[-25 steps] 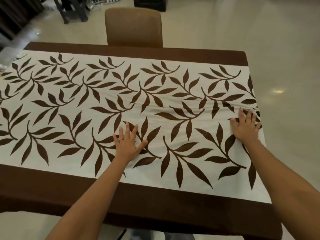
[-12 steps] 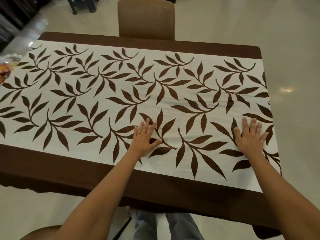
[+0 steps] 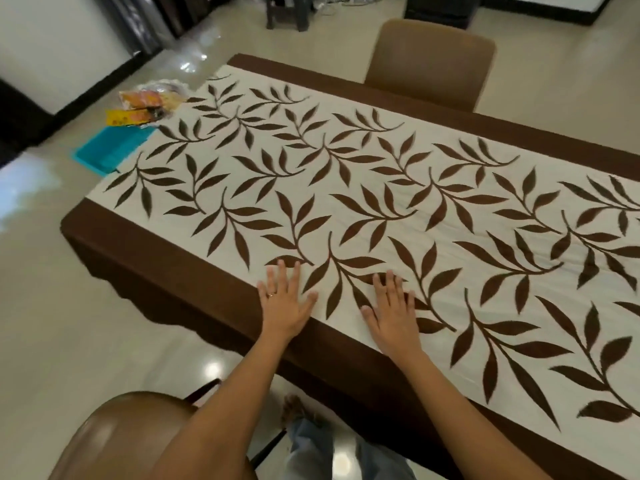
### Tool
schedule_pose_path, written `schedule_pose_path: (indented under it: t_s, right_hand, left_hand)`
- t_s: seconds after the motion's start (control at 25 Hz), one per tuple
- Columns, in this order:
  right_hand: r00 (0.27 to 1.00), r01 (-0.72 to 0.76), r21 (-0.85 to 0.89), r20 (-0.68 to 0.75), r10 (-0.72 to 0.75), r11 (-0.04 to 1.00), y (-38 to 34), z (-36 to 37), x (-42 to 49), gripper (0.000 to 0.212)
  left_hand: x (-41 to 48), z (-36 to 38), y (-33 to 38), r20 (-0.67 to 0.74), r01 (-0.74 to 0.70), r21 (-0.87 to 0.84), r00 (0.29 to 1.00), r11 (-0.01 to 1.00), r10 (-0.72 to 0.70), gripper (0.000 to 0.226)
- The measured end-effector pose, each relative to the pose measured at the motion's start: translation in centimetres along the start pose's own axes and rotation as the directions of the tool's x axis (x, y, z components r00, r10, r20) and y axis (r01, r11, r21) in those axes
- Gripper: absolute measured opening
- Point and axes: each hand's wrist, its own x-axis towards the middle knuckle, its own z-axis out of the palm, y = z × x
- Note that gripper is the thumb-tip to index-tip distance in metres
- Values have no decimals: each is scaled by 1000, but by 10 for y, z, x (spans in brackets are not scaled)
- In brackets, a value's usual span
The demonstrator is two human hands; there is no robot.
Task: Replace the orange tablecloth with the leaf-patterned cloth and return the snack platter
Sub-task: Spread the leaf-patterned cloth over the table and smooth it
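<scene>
The leaf-patterned cloth (image 3: 381, 202) lay spread flat over the whole table, its brown border hanging off the near edge, and I had both palms pressed down on it close to that edge. My left hand (image 3: 284, 306) sat just beside my right hand (image 3: 393, 313), each fully open with fingers splayed and gripping nothing. The snack platter (image 3: 152, 102) rested beyond the cloth's far left corner, off the table, touching a teal tray (image 3: 107, 150), and a brown chair (image 3: 429, 64) stood behind the cloth's far side.
</scene>
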Motion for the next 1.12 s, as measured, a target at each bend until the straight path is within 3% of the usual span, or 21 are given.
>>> schedule_pose_path:
  t_s: [0.12, 0.24, 0.28, 0.4, 0.52, 0.72, 0.88, 1.0, 1.12]
  right_hand:
    - [995, -73, -71, -71, 68, 995, -3, 6, 0, 62]
    - [972, -201, 9, -121, 201, 980, -20, 5, 5, 64]
    - [974, -180, 28, -133, 183, 983, -39, 8, 14, 64]
    - [991, 89, 28, -99, -85, 996, -124, 27, 54, 59]
    - [966, 256, -32, 46, -254, 966, -195, 52, 79, 70]
    - [955, 290, -158, 117, -274, 944, -224, 77, 65, 71]
    - [952, 296, -108, 115, -283, 949, -231, 72, 66, 73]
    - [928, 360, -36, 113, -354, 932, -259, 71, 96, 72]
    - [896, 427, -30, 147, -419, 904, -291, 81, 138, 72]
  left_hand:
    - [-8, -14, -16, 32, -125, -134, 991, 983, 130, 70]
    - [-12, -39, -72, -69, -80, -103, 995, 991, 74, 69]
    - [-10, -48, -98, -88, -13, -73, 996, 997, 7, 70]
    - [-5, -75, -175, -43, 201, -25, 979, 979, -202, 72]
    - [-9, -87, -214, 45, 206, 33, 977, 978, -207, 74]
    - [-26, -85, -225, -34, 138, -26, 990, 990, -139, 86]
    - [-21, -94, -245, -131, 94, -7, 987, 996, -94, 70]
    - [17, -120, -271, -208, 188, -44, 959, 981, -193, 67]
    - [68, -149, -304, -192, 327, -85, 921, 941, -338, 68]
